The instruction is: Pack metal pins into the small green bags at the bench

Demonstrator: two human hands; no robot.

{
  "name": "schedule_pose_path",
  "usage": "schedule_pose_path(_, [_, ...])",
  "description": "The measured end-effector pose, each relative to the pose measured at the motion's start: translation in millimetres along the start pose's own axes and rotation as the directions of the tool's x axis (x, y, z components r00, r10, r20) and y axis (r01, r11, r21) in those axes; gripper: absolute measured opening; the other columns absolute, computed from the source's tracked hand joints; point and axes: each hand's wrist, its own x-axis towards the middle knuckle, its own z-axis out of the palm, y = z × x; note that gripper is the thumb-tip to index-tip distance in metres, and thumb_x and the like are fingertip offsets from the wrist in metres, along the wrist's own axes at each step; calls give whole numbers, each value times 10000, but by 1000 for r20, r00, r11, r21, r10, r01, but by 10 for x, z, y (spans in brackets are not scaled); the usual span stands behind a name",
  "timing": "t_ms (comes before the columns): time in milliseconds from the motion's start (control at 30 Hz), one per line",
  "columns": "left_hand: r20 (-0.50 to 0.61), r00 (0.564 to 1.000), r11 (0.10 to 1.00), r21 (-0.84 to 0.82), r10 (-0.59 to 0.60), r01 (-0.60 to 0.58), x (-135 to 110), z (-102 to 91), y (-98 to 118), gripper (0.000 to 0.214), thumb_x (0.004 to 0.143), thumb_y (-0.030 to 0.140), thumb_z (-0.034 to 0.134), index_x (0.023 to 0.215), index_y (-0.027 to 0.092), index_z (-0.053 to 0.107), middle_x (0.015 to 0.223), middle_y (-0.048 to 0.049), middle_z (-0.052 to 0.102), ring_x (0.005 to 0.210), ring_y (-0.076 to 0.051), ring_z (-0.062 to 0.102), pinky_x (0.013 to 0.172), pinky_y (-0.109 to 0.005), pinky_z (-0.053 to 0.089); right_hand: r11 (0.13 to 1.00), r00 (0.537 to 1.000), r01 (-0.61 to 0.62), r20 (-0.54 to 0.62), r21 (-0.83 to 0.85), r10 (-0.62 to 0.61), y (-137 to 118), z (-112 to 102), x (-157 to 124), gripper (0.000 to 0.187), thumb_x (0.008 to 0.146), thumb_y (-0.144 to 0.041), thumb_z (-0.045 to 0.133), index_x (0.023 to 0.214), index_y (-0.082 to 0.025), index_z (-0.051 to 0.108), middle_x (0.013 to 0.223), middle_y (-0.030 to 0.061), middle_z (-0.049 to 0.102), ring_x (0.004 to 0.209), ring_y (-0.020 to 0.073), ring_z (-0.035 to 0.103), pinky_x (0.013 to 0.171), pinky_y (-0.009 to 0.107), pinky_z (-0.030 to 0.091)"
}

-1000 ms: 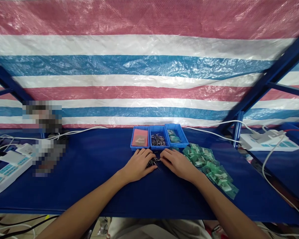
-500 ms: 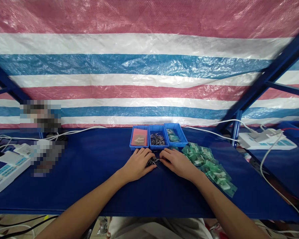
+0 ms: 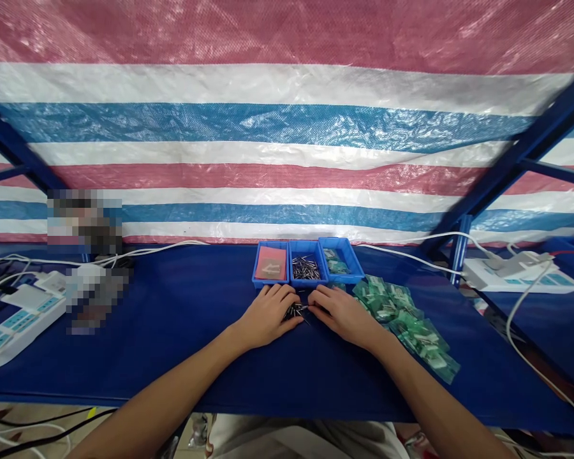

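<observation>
On the blue table, a small pile of thin, dark, shiny metal pins [image 3: 294, 310] lies in the curl of my left hand [image 3: 269, 317]. My left fingers and thumb wrap round the pile from the left, hiding part of it. My right hand [image 3: 343, 315] faces it from the other side, thumb and forefinger pinched at the tip of a pin at the pile's edge. Just beyond my hands stands a blue bin [image 3: 309, 280] holding many similar pins. The exact kind of these pieces is too small to make out.
Left of the pin bin is a blue bin [image 3: 270, 282] with a pink sheet and a small packet; to its right, another blue bin [image 3: 353, 276] holds clear packets. Green plastic packets [image 3: 411, 322] spread beside my right forearm. Power strips [image 3: 521, 274] and white cables lie at both sides.
The whole view has shifted slightly to the right. My hands keep almost the same pose around the pile, the right fingertips still at its edge.
</observation>
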Motion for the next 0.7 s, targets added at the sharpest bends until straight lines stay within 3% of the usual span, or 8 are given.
schedule_pose_path(233, [-9, 1000, 1000, -1, -1, 1, -3, 4, -2, 292, 1075, 458, 624, 1239, 218, 598, 1300, -83, 655, 1144, -270, 611, 959, -423, 463, 995, 999, -25, -20, 98, 27, -20, -25, 3, 105, 1101, -208, 513, 1030, -241, 583, 1001, 39, 657, 845, 208, 619, 768, 330, 440])
schedule_pose_path(500, [-3, 1000, 1000, 9, 1, -1, -10, 22, -23, 297, 1076, 454, 622, 1255, 219, 588, 1312, -84, 650, 1161, -277, 610, 941, -426, 462, 909, 988, -150, 16, 388, 156, -31, -35, -23, 85, 1018, -185, 568, 965, -248, 545, 800, -34, 593, 691, 165, 570, 661, 284, 406])
schedule_pose_path(700, [-5, 1000, 1000, 9, 4, -3, -16, 19, -16, 295, 1076, 450, 623, 1251, 215, 592, 1312, -85, 653, 1164, -276, 608, 945, -426, 461, 904, 988, -135, -18, 406, 156, -6, -5, -15, 136, 948, -132, 588, 906, -243, 523, 858, -22, 642, 703, 157, 565, 667, 278, 409])
